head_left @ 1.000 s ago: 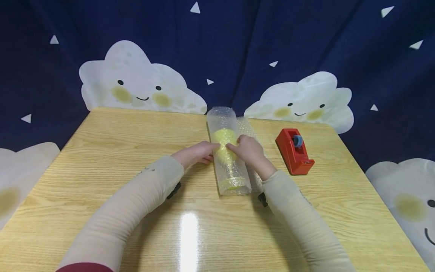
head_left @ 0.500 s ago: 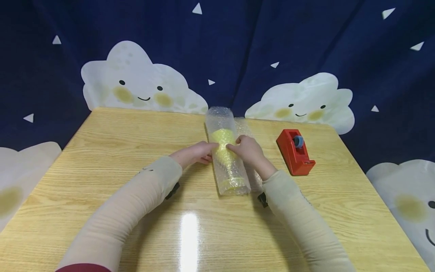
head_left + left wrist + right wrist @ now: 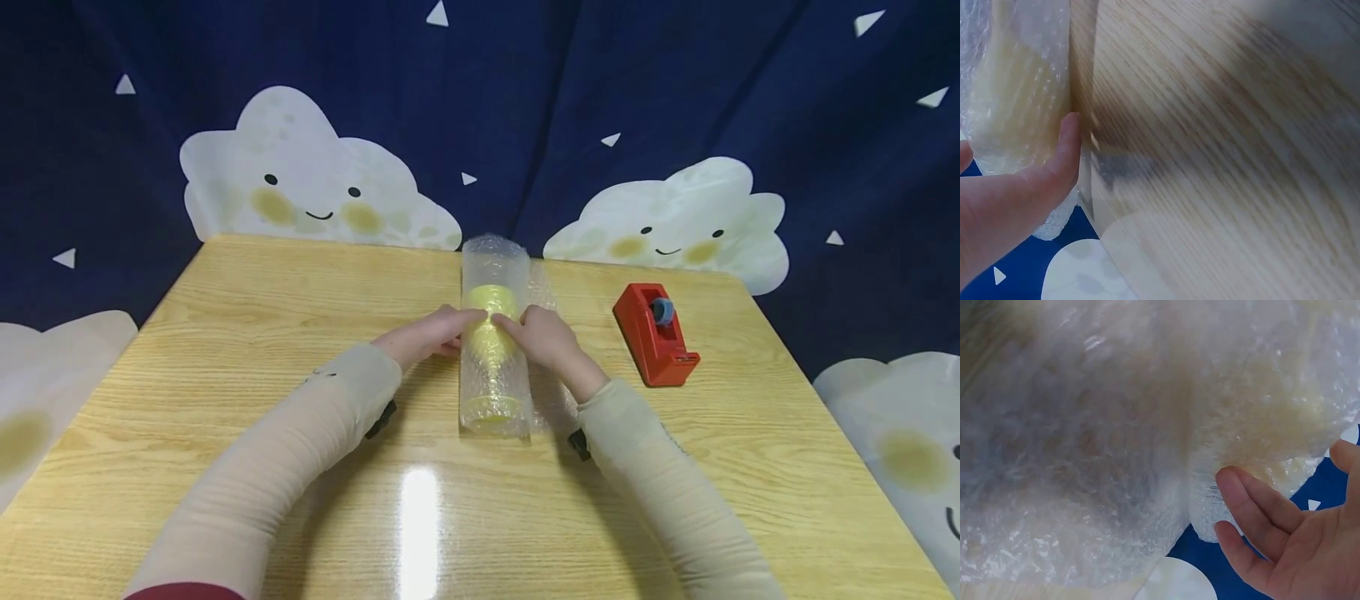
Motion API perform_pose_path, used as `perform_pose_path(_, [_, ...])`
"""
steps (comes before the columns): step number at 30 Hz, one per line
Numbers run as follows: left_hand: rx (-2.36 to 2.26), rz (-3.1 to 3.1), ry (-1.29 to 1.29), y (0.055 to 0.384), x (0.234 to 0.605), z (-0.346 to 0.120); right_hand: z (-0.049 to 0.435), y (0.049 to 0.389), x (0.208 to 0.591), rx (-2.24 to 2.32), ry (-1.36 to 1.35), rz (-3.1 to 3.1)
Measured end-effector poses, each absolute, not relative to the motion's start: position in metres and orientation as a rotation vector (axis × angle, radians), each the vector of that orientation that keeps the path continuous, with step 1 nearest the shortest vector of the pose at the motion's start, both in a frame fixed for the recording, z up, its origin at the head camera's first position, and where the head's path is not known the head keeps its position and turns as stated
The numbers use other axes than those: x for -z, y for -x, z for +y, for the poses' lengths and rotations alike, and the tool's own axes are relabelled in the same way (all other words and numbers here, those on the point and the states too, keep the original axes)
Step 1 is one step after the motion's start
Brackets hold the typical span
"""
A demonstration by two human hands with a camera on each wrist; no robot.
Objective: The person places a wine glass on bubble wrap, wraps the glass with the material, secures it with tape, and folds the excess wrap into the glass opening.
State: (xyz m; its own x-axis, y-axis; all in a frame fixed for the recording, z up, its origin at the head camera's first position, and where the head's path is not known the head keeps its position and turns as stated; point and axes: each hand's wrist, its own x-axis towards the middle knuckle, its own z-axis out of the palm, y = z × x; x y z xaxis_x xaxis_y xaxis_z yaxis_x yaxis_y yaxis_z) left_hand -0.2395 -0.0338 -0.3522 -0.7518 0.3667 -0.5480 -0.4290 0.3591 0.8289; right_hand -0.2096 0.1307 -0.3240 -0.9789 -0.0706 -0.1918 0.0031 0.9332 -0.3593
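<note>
A roll of clear bubble wrap [image 3: 495, 262] lies on the wooden table, pointing away from me. Through its layers shows a yellow goblet-shaped thing [image 3: 491, 342], with its wide cup towards the far end and a round foot near me. My left hand [image 3: 429, 333] holds the roll from the left, thumb on top and fingers down its side. From the right, my right hand [image 3: 546, 335] holds it the same way, its thumb tip close to the left one. A flat loose part of the wrap [image 3: 1079, 462] spreads out under the right hand.
To the right stands a red tape dispenser [image 3: 654, 337] with a blue tape roll [image 3: 662, 312] in it. Behind the table [image 3: 300, 283] hangs a dark blue curtain [image 3: 510, 100] with white clouds. The far end of the wrap reaches the table's back edge.
The bubble wrap roll has turned slightly between my hands and now lies straighter, its far end shifted right and its near end left. Both hands keep their hold.
</note>
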Motion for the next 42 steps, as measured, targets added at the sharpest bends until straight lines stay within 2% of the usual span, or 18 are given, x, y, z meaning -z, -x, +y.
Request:
perform_pose_path(28, [-1.512,1.935,0.073,0.238,0.354,-0.032,0.138,0.212,0.324,0.654,-0.046,2.798])
perform_pose_path(42, [-1.532,1.936,0.030,0.239,0.352,-0.032,0.140,0.213,0.324,0.745,-0.003,2.747])
